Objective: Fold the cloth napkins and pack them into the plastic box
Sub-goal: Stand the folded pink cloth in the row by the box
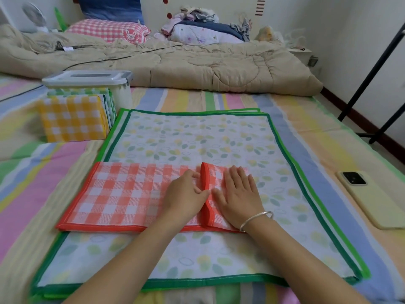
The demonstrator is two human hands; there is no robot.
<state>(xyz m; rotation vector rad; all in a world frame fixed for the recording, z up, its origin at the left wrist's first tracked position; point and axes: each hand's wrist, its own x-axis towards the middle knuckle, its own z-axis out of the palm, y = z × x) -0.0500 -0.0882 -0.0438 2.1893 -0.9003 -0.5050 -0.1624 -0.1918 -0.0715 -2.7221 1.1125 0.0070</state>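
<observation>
A red-checked napkin (122, 194), folded into a long strip, lies on a stack of green-bordered leaf-print napkins (197, 137) spread flat on the bed. Its right end is folded over, with the red hem standing up between my hands. My left hand (186, 198) rests flat on the strip just left of that hem. My right hand (238, 194), with a silver bangle at the wrist, presses flat on the folded-over end. A yellow-checked folded napkin (72, 119) leans with other folded ones against the lidded plastic box (92, 81) at the back left.
A phone (370, 198) lies face down on the striped sheet to the right. A beige quilt (175, 62) is bunched across the back with pillows and clothes behind it. A black metal rack (372, 84) stands at the right edge.
</observation>
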